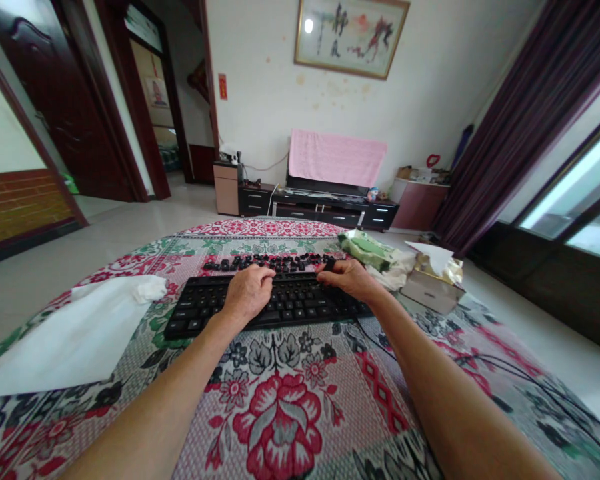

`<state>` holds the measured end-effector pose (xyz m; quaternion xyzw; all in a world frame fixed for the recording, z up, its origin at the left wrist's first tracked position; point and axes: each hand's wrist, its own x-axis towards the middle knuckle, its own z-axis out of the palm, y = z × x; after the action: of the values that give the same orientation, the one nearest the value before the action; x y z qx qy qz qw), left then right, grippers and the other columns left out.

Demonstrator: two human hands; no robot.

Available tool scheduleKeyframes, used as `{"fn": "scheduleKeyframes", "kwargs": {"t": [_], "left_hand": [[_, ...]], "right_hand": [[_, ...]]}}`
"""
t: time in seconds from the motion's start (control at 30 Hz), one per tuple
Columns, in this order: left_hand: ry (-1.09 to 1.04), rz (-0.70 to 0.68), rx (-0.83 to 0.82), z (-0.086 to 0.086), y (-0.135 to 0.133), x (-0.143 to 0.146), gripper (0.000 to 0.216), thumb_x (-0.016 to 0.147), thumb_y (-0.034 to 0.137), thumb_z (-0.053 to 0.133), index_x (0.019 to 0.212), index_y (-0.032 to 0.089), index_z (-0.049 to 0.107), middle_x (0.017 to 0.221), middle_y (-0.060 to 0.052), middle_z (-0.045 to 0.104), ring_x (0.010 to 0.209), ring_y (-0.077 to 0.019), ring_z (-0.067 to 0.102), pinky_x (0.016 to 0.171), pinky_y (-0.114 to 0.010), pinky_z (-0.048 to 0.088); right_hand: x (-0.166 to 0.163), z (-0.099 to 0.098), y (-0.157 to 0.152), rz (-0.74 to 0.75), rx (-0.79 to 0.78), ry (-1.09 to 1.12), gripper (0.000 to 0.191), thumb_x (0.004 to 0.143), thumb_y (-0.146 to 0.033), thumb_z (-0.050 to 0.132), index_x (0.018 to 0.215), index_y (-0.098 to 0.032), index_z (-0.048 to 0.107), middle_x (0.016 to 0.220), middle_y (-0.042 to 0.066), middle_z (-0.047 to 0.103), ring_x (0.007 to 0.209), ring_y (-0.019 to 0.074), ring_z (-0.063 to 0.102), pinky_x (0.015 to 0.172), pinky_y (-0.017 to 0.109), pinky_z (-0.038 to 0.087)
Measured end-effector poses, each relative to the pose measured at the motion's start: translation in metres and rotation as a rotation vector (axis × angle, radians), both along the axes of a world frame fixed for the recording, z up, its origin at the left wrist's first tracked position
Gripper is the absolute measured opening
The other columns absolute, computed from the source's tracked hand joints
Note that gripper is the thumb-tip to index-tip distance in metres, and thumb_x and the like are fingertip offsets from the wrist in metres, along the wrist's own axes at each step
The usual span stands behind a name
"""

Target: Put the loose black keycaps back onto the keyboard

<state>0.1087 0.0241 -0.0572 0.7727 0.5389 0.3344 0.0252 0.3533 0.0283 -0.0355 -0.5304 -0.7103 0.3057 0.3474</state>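
Note:
A black keyboard [200, 308] lies on a floral cloth [280, 400] covering the table. Behind it sits a row of loose black keycaps [260, 263]. My left hand [247, 293] rests on the keyboard's middle, fingers curled and pinched near its top row. My right hand [347, 277] is at the keyboard's far right edge, fingertips pinched on a black keycap [329, 265].
A white paper sheet [75, 337] with a crumpled tissue [149, 288] lies left. A green bag [367, 250] and a tissue box [433, 290] stand right. The keyboard cable [480, 363] trails right. A TV stand with a pink-covered screen [336, 159] is beyond.

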Motion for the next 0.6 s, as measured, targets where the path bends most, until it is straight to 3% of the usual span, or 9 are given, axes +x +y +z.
{"fn": "scheduleKeyframes", "kwargs": {"t": [0.13, 0.33, 0.6], "left_hand": [[0.012, -0.001, 0.01, -0.0008, 0.0005, -0.0001, 0.027, 0.079, 0.019, 0.048, 0.091, 0.022, 0.071, 0.093, -0.004, 0.069, 0.083, -0.0179, 0.064, 0.08, -0.027, 0.048], [0.022, -0.007, 0.015, -0.0008, 0.0002, 0.0002, 0.027, 0.079, 0.018, 0.047, 0.091, 0.021, 0.071, 0.091, -0.004, 0.069, 0.083, -0.0188, 0.064, 0.08, -0.028, 0.048], [0.049, -0.01, 0.019, -0.0003, -0.0006, 0.0004, 0.027, 0.079, 0.019, 0.047, 0.091, 0.02, 0.071, 0.09, -0.004, 0.069, 0.083, -0.0198, 0.064, 0.079, -0.029, 0.048]], "right_hand": [[0.0007, 0.0016, -0.0006, 0.002, 0.02, -0.021, 0.022, 0.074, -0.037, 0.061, 0.078, -0.017, 0.07, 0.066, 0.003, 0.064, 0.058, 0.0132, 0.054, 0.053, 0.027, 0.042], [0.0024, 0.0023, -0.0022, 0.146, 0.025, -0.04, 0.019, 0.072, -0.036, 0.064, 0.078, -0.02, 0.071, 0.069, 0.002, 0.065, 0.064, 0.0137, 0.055, 0.059, 0.028, 0.044], [0.0039, -0.0011, -0.0009, 0.141, 0.026, -0.031, 0.019, 0.072, -0.035, 0.063, 0.082, -0.021, 0.072, 0.068, 0.0, 0.065, 0.06, 0.0118, 0.053, 0.057, 0.026, 0.043]]}}
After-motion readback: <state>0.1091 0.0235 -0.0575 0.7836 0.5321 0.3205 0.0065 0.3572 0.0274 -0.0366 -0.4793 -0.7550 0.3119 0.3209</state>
